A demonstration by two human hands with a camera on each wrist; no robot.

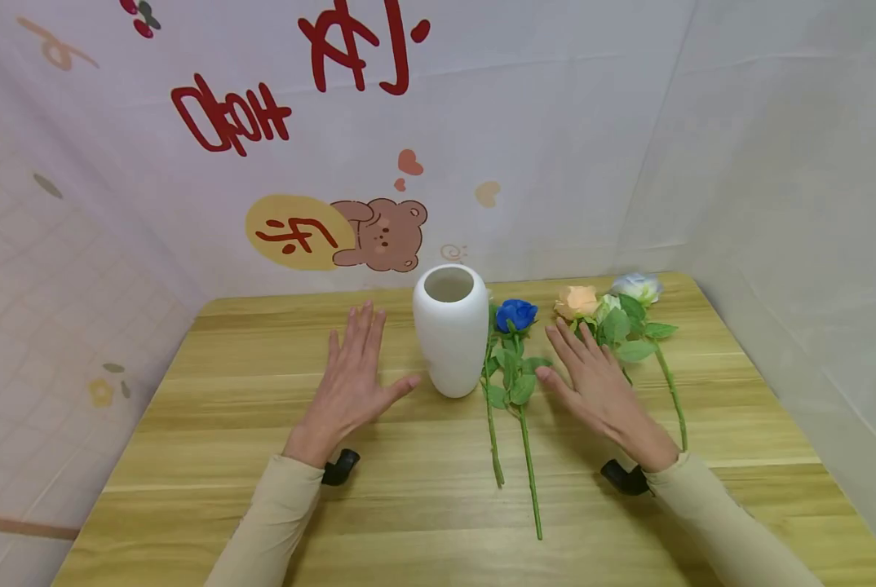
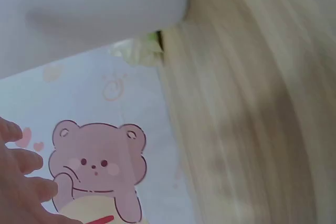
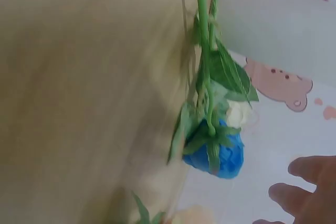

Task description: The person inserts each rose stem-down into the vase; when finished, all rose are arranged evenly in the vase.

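A white vase stands upright on the wooden table, between my two hands. To its left my left hand is spread with straight fingers, thumb toward the vase, holding nothing. My right hand is also spread and empty, between the blue rose and the flowers farther right. The blue rose lies beside the vase with its stem toward me; another green stem runs alongside. Past my right fingertips lie a peach rose and a pale blue-white flower, partly covered by leaves and my hand.
The wooden table ends against a white printed cloth at the back, with a bear drawing. More pale cloth hangs along the right side. A long green stem lies near my right forearm.
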